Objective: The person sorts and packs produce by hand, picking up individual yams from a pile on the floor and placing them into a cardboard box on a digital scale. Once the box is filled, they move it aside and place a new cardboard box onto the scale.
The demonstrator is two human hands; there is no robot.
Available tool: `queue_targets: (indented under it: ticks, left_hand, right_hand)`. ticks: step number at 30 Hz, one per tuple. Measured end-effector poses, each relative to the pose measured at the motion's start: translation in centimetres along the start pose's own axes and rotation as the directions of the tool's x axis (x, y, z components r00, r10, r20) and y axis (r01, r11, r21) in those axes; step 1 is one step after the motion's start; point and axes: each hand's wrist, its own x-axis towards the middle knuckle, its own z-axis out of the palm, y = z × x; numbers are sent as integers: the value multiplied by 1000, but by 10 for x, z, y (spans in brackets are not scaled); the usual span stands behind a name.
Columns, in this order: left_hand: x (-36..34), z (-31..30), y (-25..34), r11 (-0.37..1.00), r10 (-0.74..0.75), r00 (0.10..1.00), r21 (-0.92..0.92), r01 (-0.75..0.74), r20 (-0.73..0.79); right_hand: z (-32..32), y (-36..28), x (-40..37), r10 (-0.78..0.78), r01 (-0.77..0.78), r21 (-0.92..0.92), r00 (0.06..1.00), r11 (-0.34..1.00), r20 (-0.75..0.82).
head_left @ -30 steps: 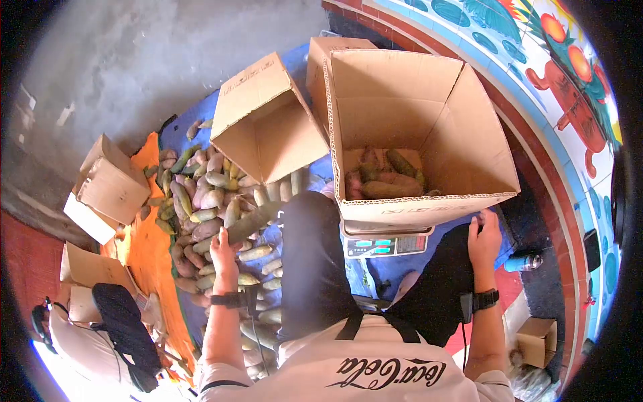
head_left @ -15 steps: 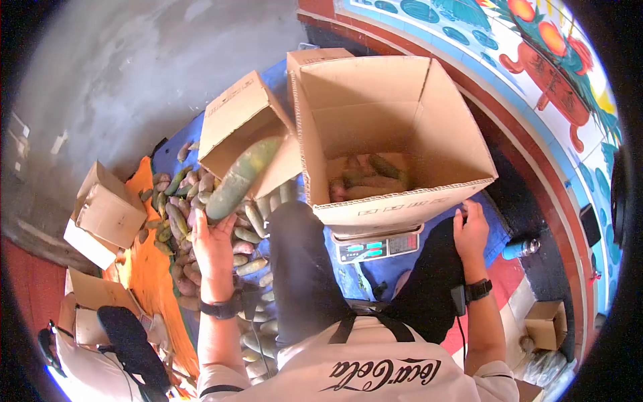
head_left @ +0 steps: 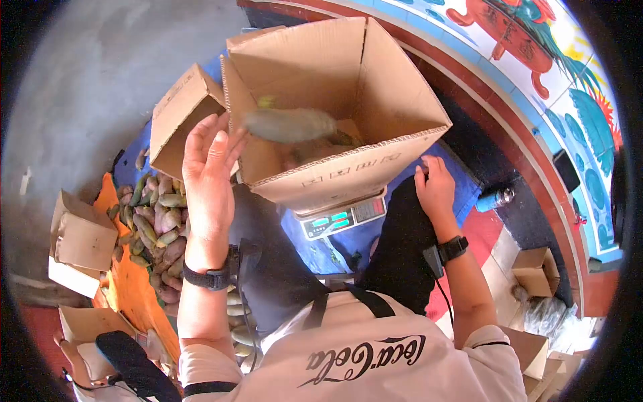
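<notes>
A long, thick green vegetable [head_left: 289, 125], blurred by motion, is inside the mouth of the large cardboard box [head_left: 355, 177]. My left hand [head_left: 211, 167] is at the box's left edge, fingers apart and stretched toward the vegetable, with a small gap seeming to lie between them. More vegetables lie low in the box, partly hidden by its front wall. The box stands on a digital scale [head_left: 345, 218] with a lit display. Near the box's front right corner, my right hand [head_left: 435, 187] hovers by my knee, fingers loosely bent and apart, holding nothing.
On the left lies a heap of green and pinkish vegetables [head_left: 161, 214] over blue and orange sheets. A smaller tilted box [head_left: 184, 120] touches the large box's left side. Another carton [head_left: 84, 231] stands farther left. At right are a blue bottle [head_left: 494, 199] and a small carton [head_left: 536, 271].
My left hand has moved up to the box and opened, letting go of the long green vegetable, which has gone from above the heap into the box's mouth. The view has shifted.
</notes>
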Motion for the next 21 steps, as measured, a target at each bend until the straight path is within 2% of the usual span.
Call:
queue_targets:
  ticks: [2, 11, 16, 18, 21]
  left_hand:
    - [-5, 3, -3, 988, 120, 993, 94, -120, 7]
    - [-27, -74, -13, 982, 183, 961, 93, -167, -205]
    - [-50, -104, -12, 983, 158, 957, 132, -128, -244]
    - [-60, -114, -13, 983, 103, 941, 175, -47, -322]
    - [-79, -124, -13, 976, 77, 941, 218, -3, -329]
  right_hand:
    - [-2, 0, -1, -11, 11, 6, 1000, 1000, -9]
    - [-3, 1, -1, 9, -9, 27, 1000, 1000, -2]
    - [1, 1, 0, 0, 1, 47, 1000, 999, -26]
    - [2, 2, 0, 2, 0, 48, 999, 999, -36]
    - [0, 1, -1, -5, 8, 47, 998, 999, -62]
